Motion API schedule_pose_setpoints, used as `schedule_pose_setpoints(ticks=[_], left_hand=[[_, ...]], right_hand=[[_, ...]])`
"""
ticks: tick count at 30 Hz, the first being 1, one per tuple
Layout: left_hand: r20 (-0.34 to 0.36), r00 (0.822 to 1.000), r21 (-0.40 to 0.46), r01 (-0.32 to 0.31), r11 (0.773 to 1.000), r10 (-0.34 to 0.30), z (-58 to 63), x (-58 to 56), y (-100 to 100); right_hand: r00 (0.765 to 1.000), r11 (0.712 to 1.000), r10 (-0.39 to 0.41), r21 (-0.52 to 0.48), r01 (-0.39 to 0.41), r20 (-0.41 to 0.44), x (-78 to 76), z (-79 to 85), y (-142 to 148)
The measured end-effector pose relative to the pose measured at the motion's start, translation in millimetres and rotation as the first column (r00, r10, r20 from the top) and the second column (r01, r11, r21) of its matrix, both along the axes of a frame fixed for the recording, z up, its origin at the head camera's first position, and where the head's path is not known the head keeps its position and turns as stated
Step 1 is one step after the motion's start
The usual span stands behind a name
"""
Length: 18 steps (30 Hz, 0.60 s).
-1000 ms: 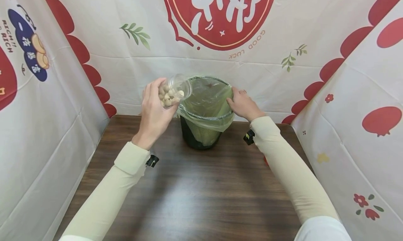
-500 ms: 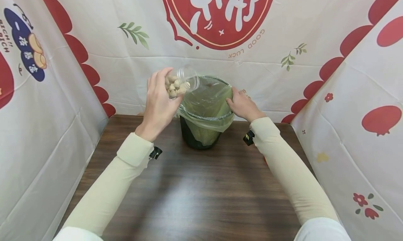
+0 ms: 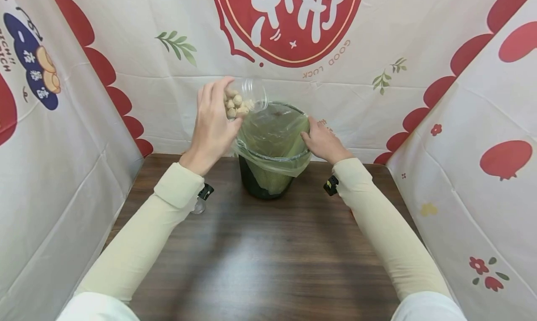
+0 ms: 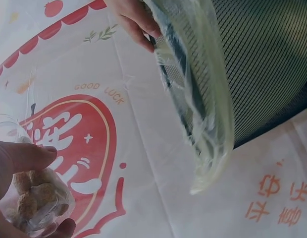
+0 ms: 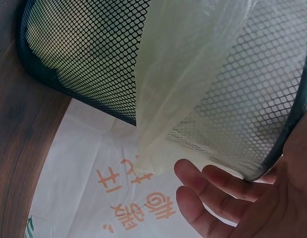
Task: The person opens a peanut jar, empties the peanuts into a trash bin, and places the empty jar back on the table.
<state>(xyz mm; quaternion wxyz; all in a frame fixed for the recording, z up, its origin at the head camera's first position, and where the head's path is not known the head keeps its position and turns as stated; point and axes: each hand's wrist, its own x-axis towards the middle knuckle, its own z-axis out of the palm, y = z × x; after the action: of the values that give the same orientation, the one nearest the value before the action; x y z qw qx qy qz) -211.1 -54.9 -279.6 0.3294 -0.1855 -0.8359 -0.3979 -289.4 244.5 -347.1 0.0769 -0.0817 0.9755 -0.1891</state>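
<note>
My left hand (image 3: 211, 125) grips a clear plastic jar (image 3: 257, 93) tipped on its side, mouth to the right. Small round beige pieces (image 3: 237, 105) lie inside it; their kind is unclear. The jar is above the left rim of a dark mesh trash can (image 3: 253, 181) lined with a pale yellow-green bag (image 3: 274, 139). In the left wrist view, the thumb (image 4: 32, 156) lies across the jar. My right hand (image 3: 325, 141) holds the can's right rim through the bag. Up close, the right wrist view shows its fingers (image 5: 220, 191) below the rim, outside the mesh.
The can stands at the back of a brown wooden table (image 3: 251, 260). A small clear round object (image 3: 199, 206) lies by the left wrist, and a bit of red (image 3: 351, 213) shows beside the right forearm. Printed white cloth (image 3: 138, 46) encloses the back and sides.
My left hand has risen and shifted right with the jar, bringing its mouth over the can's left rim. The clear object by the left wrist has come into view. My right hand stays put.
</note>
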Motion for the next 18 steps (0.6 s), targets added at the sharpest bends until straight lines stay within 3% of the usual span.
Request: schedule_pose_setpoints(ticks=[5, 9, 18], left_hand=[[-0.02, 1.0, -0.051, -0.007, 0.999, 0.006, 9.3, -3.7, 1.0], [0.003, 1.0, -0.099, -0.018, 0.995, 0.019, 13.9, -8.6, 2.6], [0.036, 0.999, -0.194, 0.007, 0.981, -0.001, 12.6, -28.2, 9.8]], right_hand=[[1.0, 1.0, 0.001, 0.004, -0.001, 0.003, -0.4, -0.9, -0.6], [1.0, 1.0, 0.002, 0.016, -0.002, 0.002, -1.2, -1.4, -0.4], [1.0, 1.0, -0.001, 0.024, 0.001, 0.004, -1.5, -0.8, 0.0]])
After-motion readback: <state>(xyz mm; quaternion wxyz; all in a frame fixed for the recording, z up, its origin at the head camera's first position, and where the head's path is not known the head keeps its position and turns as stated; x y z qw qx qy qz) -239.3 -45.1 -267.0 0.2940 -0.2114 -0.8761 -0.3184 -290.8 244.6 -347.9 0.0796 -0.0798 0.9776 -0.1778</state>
